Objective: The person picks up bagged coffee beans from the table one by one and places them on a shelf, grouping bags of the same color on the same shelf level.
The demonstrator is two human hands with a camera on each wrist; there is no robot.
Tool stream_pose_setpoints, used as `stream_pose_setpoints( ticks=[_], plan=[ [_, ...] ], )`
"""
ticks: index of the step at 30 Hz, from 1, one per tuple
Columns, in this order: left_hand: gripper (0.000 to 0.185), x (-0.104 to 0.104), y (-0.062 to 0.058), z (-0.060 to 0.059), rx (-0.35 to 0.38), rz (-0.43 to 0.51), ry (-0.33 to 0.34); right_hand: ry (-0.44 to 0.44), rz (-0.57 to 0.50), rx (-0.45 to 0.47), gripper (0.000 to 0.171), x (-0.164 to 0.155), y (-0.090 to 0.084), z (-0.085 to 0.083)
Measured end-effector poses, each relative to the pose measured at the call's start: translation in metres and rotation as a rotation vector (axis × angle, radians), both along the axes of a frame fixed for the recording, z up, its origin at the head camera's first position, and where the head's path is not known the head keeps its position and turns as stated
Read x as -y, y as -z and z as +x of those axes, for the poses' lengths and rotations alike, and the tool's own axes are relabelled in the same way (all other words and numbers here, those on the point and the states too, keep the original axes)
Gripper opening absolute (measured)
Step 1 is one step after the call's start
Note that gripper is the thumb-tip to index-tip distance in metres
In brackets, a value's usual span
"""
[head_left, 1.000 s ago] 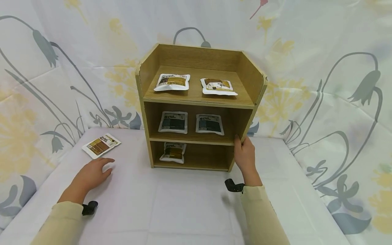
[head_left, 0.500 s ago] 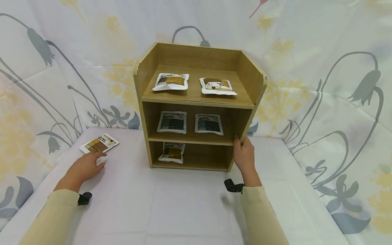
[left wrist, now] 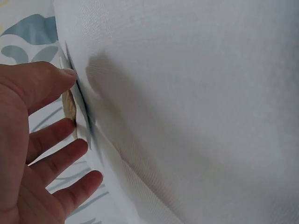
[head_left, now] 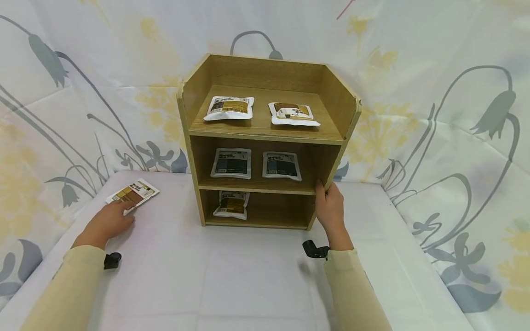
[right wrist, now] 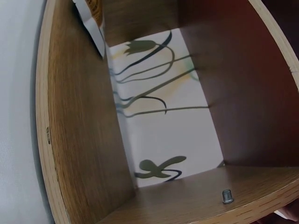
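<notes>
Loose flat foil packet (head_left: 132,194) lies on the white-clothed table (head_left: 248,276), far left, not yet lifted; left hand (head_left: 108,222) open, fingertips touching its near edge. Five glossy packets already shelved, bottom right slot vacant. Boxy wood-grain shelf unit (head_left: 265,138) is steadied by right hand (head_left: 330,209), grip closed on its right front edge

A staged recording booth: flower-printed sheets (head_left: 434,115) drape walls and table (head_left: 248,285).
</notes>
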State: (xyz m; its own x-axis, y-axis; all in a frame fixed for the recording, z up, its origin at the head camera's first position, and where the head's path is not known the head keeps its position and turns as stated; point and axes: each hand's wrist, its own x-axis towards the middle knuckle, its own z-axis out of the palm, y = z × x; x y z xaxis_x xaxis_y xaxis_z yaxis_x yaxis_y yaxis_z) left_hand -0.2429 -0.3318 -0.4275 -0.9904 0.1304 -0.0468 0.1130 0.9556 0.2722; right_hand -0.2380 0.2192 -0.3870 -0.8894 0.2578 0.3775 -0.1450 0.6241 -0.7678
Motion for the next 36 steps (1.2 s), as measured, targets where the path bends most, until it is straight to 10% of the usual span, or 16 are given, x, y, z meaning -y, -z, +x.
stream_pose_setpoints(
  ticks=[16, 29, 36],
  plan=[
    [0.060, 0.007, -0.004, -0.002, 0.128, -0.086, -0.102, -0.001, -0.006, 0.010, 0.052, 0.002, -0.001, 0.001],
    [0.052, 0.003, 0.001, -0.006, 0.041, -0.115, -0.115, -0.001, -0.003, -0.004, 0.052, 0.002, -0.003, 0.002],
    [0.040, -0.001, 0.007, -0.010, -0.147, -0.125, -0.075, 0.006, -0.004, 0.004, 0.051, 0.001, -0.002, 0.001]
  ],
)
